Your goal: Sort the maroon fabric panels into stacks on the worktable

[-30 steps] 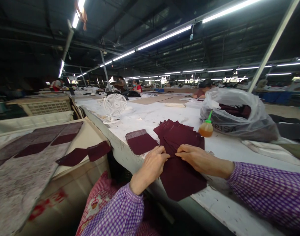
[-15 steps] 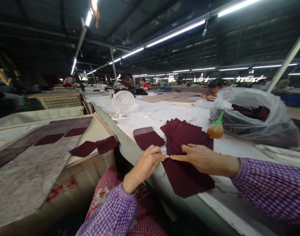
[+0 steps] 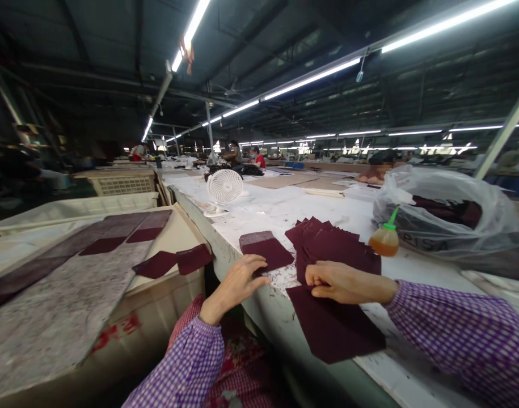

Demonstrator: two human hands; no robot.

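My left hand [image 3: 237,280] is open, thumb and fingers apart, just over the table's near edge. Its fingertips are by a maroon cloth piece [image 3: 270,252] with a greyish speckled strip at its far end. Curled fingers and a pressed thumb close my right hand [image 3: 344,281] above another maroon cloth piece [image 3: 333,328], whose angled end hangs over the table edge. Whatever is between those fingertips is hidden. Behind the right hand lies a fanned pile of maroon cloth pieces [image 3: 327,241].
A squeeze bottle [image 3: 384,241] of amber liquid with a green nozzle stands beside the pile, before a clear plastic bag [image 3: 450,249]. A white fan [image 3: 225,187] is farther back on the white table [image 3: 276,201]. At left, a cream bin [image 3: 169,300] carries speckled and maroon cloth.
My left hand has let go of the front cloth piece's edge, moved left and opened. My right hand has drawn in its pointing index finger and curled. The view has shifted slightly.
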